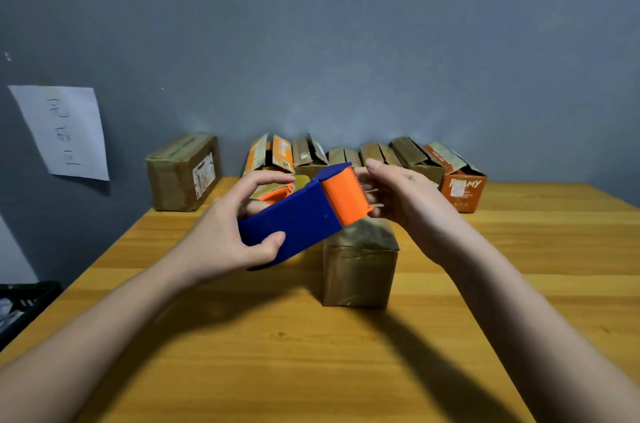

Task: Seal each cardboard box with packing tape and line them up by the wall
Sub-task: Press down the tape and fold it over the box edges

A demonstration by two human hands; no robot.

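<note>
A blue and orange tape dispenser (304, 211) is held in the air above the table, its orange cutter end pointing right. My left hand (225, 235) grips its blue body. At the cutter teeth, the fingers of my right hand (405, 201) pinch the tape end. Just below stands a small brown cardboard box (358, 267) with tape-shiny sides. Along the wall, a closed brown box (183, 173) sits at the left, and a row of several boxes (377, 156) with raised flaps runs to the right.
The wooden table (277, 353) reaches the grey wall. An orange printed box (462, 189) ends the row at the right. A paper sheet (64, 132) hangs on the wall at left. A dark crate (20, 305) sits beside the table's left edge.
</note>
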